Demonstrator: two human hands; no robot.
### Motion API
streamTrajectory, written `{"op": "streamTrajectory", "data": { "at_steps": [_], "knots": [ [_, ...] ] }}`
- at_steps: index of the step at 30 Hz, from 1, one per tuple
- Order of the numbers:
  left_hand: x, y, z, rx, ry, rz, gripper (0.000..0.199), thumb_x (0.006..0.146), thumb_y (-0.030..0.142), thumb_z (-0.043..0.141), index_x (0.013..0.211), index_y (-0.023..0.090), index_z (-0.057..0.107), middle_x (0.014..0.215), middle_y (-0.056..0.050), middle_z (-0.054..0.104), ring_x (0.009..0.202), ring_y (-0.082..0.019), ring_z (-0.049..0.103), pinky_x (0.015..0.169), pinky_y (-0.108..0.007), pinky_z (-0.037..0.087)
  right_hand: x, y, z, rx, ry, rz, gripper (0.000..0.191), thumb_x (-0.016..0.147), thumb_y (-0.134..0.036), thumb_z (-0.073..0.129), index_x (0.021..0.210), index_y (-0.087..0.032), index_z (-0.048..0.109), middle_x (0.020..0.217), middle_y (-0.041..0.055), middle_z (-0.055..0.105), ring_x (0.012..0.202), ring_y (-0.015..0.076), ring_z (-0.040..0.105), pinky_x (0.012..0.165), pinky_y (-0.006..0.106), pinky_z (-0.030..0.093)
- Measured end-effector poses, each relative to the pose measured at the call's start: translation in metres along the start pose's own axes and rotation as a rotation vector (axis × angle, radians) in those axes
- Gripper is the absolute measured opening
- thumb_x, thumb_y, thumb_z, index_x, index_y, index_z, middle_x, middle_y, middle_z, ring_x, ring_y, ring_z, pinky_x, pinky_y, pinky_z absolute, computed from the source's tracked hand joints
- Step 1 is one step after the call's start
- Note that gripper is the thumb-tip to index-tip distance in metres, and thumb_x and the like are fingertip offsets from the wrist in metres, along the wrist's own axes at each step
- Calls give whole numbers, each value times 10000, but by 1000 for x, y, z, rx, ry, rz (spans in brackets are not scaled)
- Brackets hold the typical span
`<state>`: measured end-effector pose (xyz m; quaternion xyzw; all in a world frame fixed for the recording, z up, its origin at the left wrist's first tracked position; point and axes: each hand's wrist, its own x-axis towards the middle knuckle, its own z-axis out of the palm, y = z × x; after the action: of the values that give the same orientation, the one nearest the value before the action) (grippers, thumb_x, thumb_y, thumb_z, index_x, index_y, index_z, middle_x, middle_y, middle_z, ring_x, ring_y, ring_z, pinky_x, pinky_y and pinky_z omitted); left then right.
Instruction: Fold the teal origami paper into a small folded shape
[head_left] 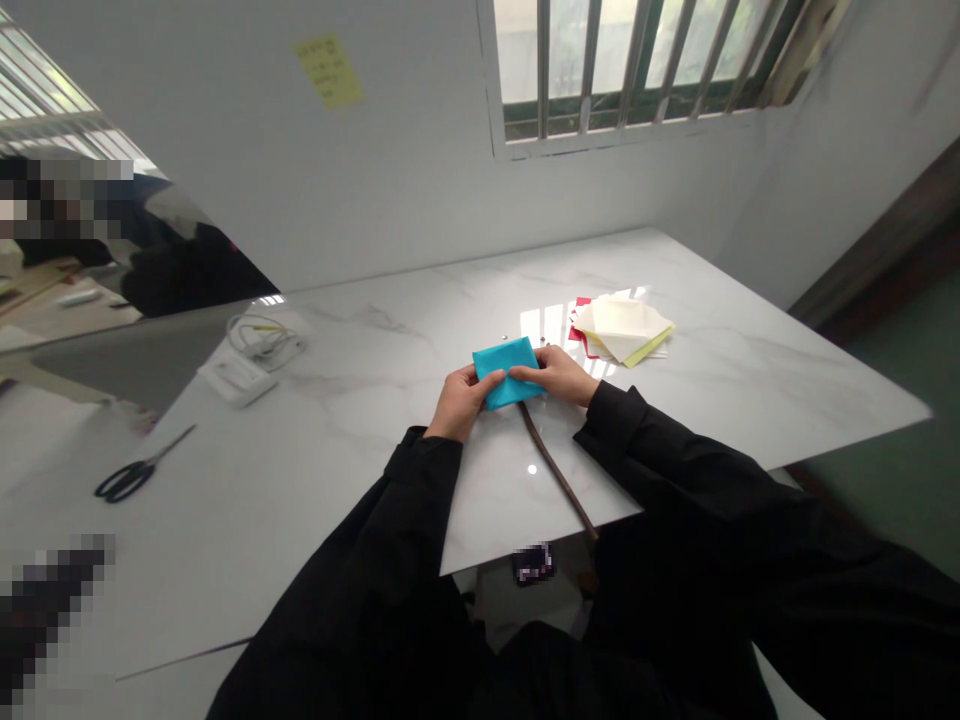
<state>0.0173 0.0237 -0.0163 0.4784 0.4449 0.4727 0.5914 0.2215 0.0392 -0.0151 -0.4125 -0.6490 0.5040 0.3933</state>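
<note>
Folded blue sheet (504, 372), center of frame on the marble table (720, 400), held by left hand (461, 403) and right hand (547, 374), fingers closed on it; a loosened grip could let the folds spring open over the brown strap (556, 465).

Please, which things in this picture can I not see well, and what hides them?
Head view:
The blue folded sheet: parts are covered by the left hand and right hand.
The brown strip: its upper end goes under the blue sheet.
The pale paper stack: the top sheet covers the lower ones, so the count is unclear.
The yellow note: its writing is too small.
The dark object below the table edge: pixelated.
</note>
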Motion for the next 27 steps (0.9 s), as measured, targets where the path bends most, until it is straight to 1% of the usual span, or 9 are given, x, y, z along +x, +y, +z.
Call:
{"op": "streamTrajectory", "data": {
  "at_steps": [10,14,16,17,19,21,23,25,27],
  "knots": [
    [1,-2,-1,28,17,6,522,624,460,985,967,112,800,930,-116,803,803,-227,728,812,-373,603,-1,0,0,-34,-4,-36,460,796,-601,785,733,-158,675,682,15,604,627,127,496,585,274,415],
    [1,-2,-2,29,27,24,537,601,464,994,956,109,802,925,-115,807,804,-228,726,814,-368,599,-1,-3,1,-13,-45,-45,438,795,-582,796,784,-151,719,709,22,641,638,131,524,595,274,432],
    [3,-2,-5,21,48,37,566,586,475,1000,965,108,797,916,-105,806,817,-232,729,833,-372,594,-1,-4,-1,6,-25,-50,438,799,-577,793,869,-146,757,750,29,673,647,133,541,594,271,444],
    [4,-1,-6,15,70,45,584,574,483,1004,967,107,794,914,-102,805,827,-237,731,845,-377,593,0,-5,-4,17,25,-53,448,806,-578,787,925,-146,772,781,34,692,655,135,552,592,268,451],
    [7,0,-10,-13,136,73,626,541,501,1012,972,107,788,923,-101,803,856,-250,738,876,-394,592,3,-4,-13,38,203,-58,473,826,-586,767,1011,-151,782,844,47,720,674,141,576,585,263,465],
    [10,0,-14,-50,223,114,651,511,519,1016,960,111,780,929,-101,800,883,-259,742,899,-403,590,7,0,-26,43,418,-64,462,850,-585,739,1020,-157,779,883,58,735,693,148,599,586,260,480],
    [13,0,-17,-74,308,152,649,498,535,1012,933,119,770,908,-93,793,882,-260,743,891,-402,592,10,5,-40,-3,570,-78,426,871,-560,718,1002,-159,778,894,63,751,705,158,616,613,271,503],
    [15,-1,-18,-79,371,174,635,492,539,1007,907,126,762,866,-79,784,852,-254,739,861,-393,595,11,9,-51,-123,675,-91,376,896,-516,702,979,-160,791,909,73,779,737,178,653,683,298,537],
    [17,-2,-19,-82,405,185,624,487,528,1006,900,129,762,847,-69,782,826,-242,733,848,-386,596,11,10,-56,-275,705,-106,311,919,-453,695,958,-168,811,919,74,804,754,193,686,763,327,553]
  ]
}}
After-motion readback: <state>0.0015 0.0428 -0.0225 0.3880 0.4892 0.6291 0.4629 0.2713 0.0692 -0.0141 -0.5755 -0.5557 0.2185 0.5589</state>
